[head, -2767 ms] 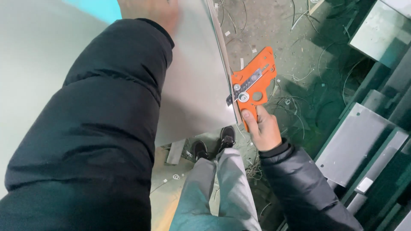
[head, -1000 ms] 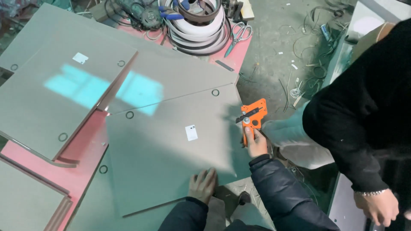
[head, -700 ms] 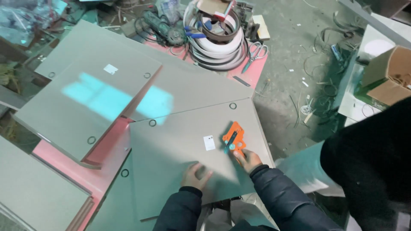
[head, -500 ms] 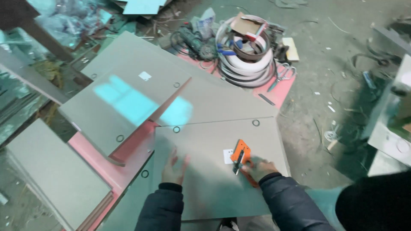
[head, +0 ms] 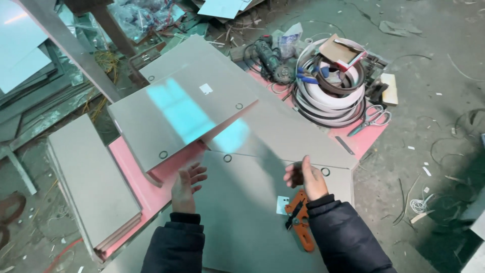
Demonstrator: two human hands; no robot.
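1. Hands first: our left hand [head: 187, 184] and right hand [head: 305, 177] hover open, grasping nothing, above the grey panel [head: 242, 212].
2. Beside our right sleeve the orange tool [head: 299, 226] lies on the panel, touching a small white label [head: 282, 205].
3. We see another white label [head: 205, 89] on the raised panel [head: 177, 114]; coiled edge banding [head: 328, 98] and scissors [head: 371, 119] lie beyond.

Grey panel [head: 262, 212] smooth, matt laminate with slight sheen; pink board [head: 136, 177] matt (foam-like). Orange hand tool [head: 299, 222] plastic with dark metal parts. Coiled edge banding [head: 328, 96] glossy plastic. Concrete floor [head: 429, 60] rough, dusty.
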